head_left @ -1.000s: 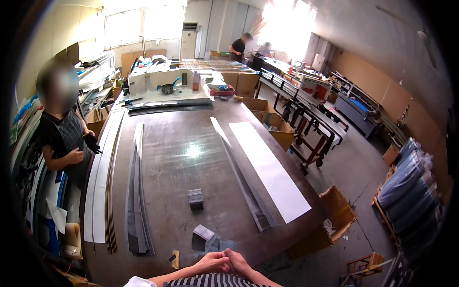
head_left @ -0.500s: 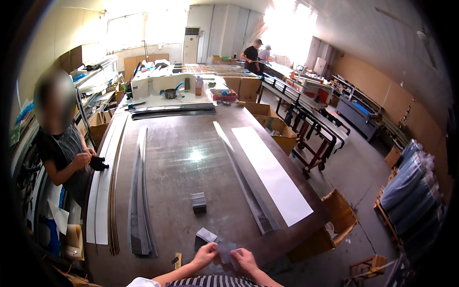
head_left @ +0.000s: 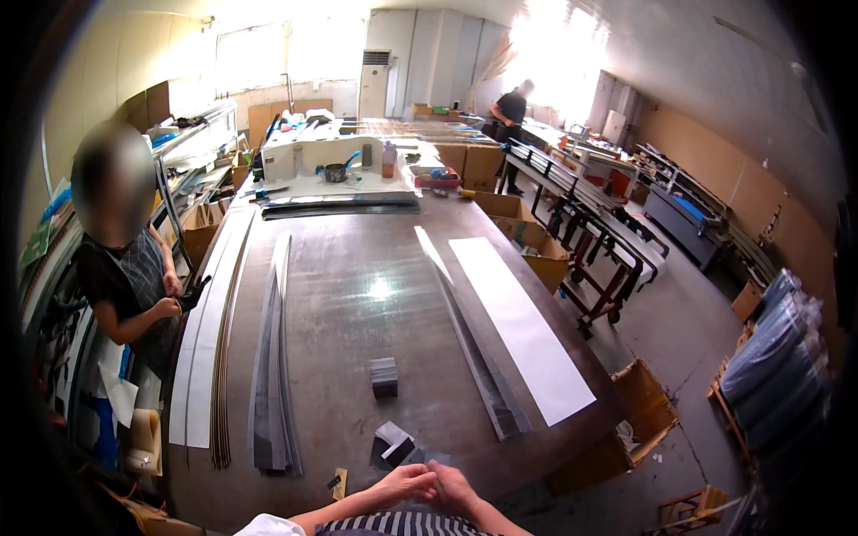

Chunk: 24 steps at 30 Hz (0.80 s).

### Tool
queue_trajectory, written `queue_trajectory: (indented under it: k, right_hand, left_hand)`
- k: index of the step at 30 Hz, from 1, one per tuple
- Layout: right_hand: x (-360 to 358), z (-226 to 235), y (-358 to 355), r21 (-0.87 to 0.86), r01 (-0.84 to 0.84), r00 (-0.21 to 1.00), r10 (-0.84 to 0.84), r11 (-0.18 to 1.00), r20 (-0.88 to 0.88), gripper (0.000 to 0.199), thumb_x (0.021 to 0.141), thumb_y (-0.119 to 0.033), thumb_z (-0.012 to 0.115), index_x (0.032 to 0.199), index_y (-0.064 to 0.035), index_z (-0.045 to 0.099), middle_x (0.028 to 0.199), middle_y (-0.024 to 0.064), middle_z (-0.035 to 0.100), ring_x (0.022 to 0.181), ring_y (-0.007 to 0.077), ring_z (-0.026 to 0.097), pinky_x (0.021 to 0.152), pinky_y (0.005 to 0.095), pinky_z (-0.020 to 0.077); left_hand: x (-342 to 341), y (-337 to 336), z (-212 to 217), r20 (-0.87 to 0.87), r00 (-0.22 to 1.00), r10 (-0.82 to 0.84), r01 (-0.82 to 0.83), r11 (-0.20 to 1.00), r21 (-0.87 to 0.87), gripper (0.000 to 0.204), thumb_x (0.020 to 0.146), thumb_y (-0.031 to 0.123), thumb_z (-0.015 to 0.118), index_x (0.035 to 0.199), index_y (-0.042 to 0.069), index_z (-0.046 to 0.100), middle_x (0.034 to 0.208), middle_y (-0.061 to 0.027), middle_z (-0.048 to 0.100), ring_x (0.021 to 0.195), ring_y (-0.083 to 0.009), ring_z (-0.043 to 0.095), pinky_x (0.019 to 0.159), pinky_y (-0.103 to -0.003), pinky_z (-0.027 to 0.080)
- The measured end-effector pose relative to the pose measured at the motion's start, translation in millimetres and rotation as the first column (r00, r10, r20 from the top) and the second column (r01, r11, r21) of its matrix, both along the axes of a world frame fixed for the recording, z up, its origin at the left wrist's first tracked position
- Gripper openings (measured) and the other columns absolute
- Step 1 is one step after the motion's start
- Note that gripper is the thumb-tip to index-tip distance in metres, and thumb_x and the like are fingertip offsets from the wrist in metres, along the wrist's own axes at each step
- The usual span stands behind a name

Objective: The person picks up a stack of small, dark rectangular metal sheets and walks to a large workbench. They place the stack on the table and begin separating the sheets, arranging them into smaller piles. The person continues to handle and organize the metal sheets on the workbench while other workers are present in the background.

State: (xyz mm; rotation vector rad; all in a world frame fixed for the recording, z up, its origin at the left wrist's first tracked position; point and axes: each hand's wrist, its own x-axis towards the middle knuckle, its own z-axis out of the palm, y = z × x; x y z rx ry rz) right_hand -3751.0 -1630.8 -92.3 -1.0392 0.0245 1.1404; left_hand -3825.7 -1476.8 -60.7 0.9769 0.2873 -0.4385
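My left hand (head_left: pixel 407 483) and my right hand (head_left: pixel 454 488) meet at the table's near edge. Both have their fingers closed, with the tips pressed together; what they pinch is hidden. Just beyond the fingertips lie a small white piece (head_left: pixel 391 433), a black piece (head_left: pixel 399 451) and a dark grey flat piece (head_left: pixel 379 456), overlapping on the tabletop. Farther in stands a neat stack of small grey pieces (head_left: pixel 384 377). Left of my left forearm lies a small tan strip (head_left: pixel 339 483) with a dark bit on it.
Long grey strips (head_left: pixel 273 384) lie at left, more grey strips (head_left: pixel 478 357) and a white panel (head_left: pixel 523 330) at right. A person in an apron (head_left: pixel 134 286) stands left, beside long white strips (head_left: pixel 207 357). Cardboard boxes (head_left: pixel 648 406) flank the right edge. Another person (head_left: pixel 511 109) is far back.
My hands have come together; the translucent grey sheet stretched between them no longer shows clearly. A black piece now shows beside the white one. The view has shifted slightly.
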Motion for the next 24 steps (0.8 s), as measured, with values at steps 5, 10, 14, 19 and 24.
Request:
queue_trajectory:
  k: [5,10,14,19,24]
  right_hand:
    - [-8,-8,8,-0.100,0.017,0.991,-0.030,0.995,-0.129,0.041,0.096,-0.045,0.046,0.083,-0.0072,0.057,0.065,0.0007,0.052,0.055,0.0123,0.051,0.049,0.0251,0.0417]
    - [-7,0,-8,-0.036,-0.075,0.971,0.065,0.997,-0.230,0.043,0.095,-0.046,0.048,0.098,-0.0052,0.059,0.078,0.0026,0.059,0.064,0.0154,0.059,0.055,0.0282,0.0493]
    - [-19,7,7,-0.308,0.085,0.985,-0.127,0.948,-0.120,0.051,0.094,-0.052,0.044,0.105,-0.0046,0.060,0.092,0.0049,0.063,0.075,0.0197,0.063,0.065,0.0356,0.0511]
    - [9,-45,11,-0.513,0.063,0.817,0.251,0.856,0.520,0.049,0.094,-0.050,0.046,0.112,-0.0066,0.058,0.091,0.0089,0.064,0.079,0.0241,0.063,0.070,0.0383,0.0505]
    - [23,-49,18,-0.554,0.485,0.046,0.613,0.676,0.789,0.044,0.085,-0.037,0.062,0.117,-0.0083,0.056,0.099,0.0127,0.054,0.094,0.0312,0.052,0.081,0.0401,0.0466]
  left_hand:
    - [1,0,7,-0.007,0.999,-0.034,0.035,0.999,0.034,0.024,0.094,0.028,0.057,0.092,0.004,0.060,0.082,-0.0042,0.064,0.075,-0.0118,0.064,0.072,-0.025,0.052]
    - [-7,-2,8,0.048,0.999,-0.016,0.013,0.998,0.055,0.032,0.090,0.034,0.062,0.096,0.003,0.063,0.079,-0.0037,0.065,0.073,-0.0108,0.061,0.068,-0.026,0.050]
    - [-2,1,-2,0.544,0.796,-0.264,-0.398,0.449,0.800,0.017,0.083,0.016,0.057,0.081,-0.001,0.058,0.080,-0.0226,0.062,0.081,-0.0409,0.060,0.070,-0.041,0.049]
    - [-4,27,-37,0.338,0.941,-0.001,-0.263,0.626,0.734,0.017,0.088,0.014,0.056,0.100,0.003,0.058,0.086,-0.0145,0.063,0.076,-0.0252,0.061,0.070,-0.034,0.049]
    - [-11,53,-33,0.363,0.907,0.215,-0.409,0.239,0.881,0.041,0.082,0.016,0.062,0.119,0.004,0.050,0.117,-0.0184,0.046,0.094,-0.0329,0.057,0.086,-0.041,0.046]
